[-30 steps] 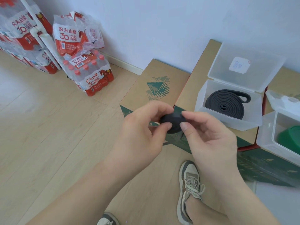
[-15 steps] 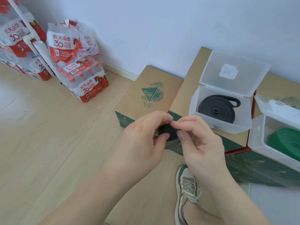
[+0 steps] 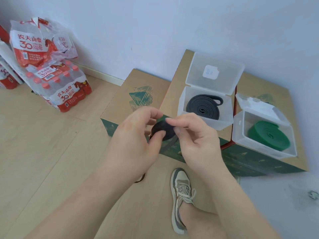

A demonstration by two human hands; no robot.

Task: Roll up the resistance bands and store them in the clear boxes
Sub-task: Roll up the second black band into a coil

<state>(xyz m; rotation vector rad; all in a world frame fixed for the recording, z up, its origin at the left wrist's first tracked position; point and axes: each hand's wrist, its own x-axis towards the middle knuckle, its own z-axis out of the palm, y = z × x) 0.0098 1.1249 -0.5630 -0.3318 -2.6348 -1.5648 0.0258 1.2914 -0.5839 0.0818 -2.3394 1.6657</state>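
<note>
Both sets of fingers (image 3: 159, 135), left hand (image 3: 133, 145) and right hand (image 3: 196, 142), pinch the half-rolled black rubber resistance band (image 3: 164, 129) in mid-air before the brown cardboard boxes (image 3: 120, 100), so wind each turn tight, edges flush.

Over by the pale wall (image 3: 155, 23) on the left sits a heap of shrink-wrapped water bottle packs. The upper pack (image 3: 34, 47) is torn open and slumped on the lower pack (image 3: 69, 95), whose red caps show through the wrap. A white skirting board (image 3: 101, 75) runs along the foot of the wall above the light wooden floor (image 3: 43, 144). Tan cardboard cartons with dark green printed sides stand side by side; the left carton (image 3: 120, 100) has a green mountain print on top. A grey and cream sneaker (image 3: 183, 192) stands on the planks near them. At the far right lies a small blurred object (image 3: 312, 196).
</note>
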